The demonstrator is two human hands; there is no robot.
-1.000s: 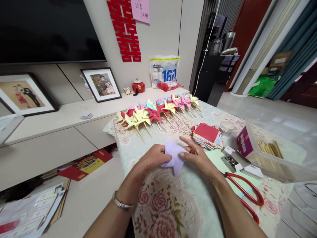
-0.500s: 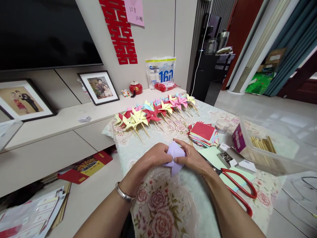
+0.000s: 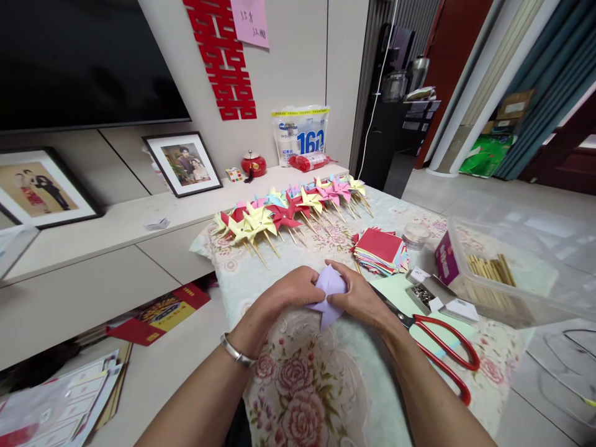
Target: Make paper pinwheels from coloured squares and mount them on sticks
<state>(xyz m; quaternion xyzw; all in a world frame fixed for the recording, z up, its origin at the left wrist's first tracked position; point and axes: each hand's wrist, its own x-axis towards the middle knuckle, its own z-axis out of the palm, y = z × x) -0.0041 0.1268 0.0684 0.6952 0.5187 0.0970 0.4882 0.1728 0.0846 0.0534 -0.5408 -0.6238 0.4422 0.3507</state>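
Between my two hands is a purple paper pinwheel (image 3: 331, 282), partly folded, with one pointed blade hanging down. My left hand (image 3: 298, 289) pinches it from the left, thumb near its middle. From the other side my right hand (image 3: 357, 297) grips it, with the thumb close to the centre and the index finger at the upper edge. The fingers behind the paper are hidden. Finished paper pinwheels (image 3: 284, 214) on sticks lie in a row beyond my hands. Beside my right forearm rest red-handled scissors (image 3: 447, 341), their blades partly covered by my right hand.
A stack of coloured paper squares (image 3: 379, 248) lies right of the pinwheels. A small box of metal fasteners (image 3: 423, 297) sits on green paper (image 3: 391, 288). Farther right stands a clear plastic bin (image 3: 493, 298) with sticks. A floral cloth (image 3: 302, 385) covers the table.
The view has shifted very slightly. Both hands keep their hold on the purple paper, with hardly any visible movement.
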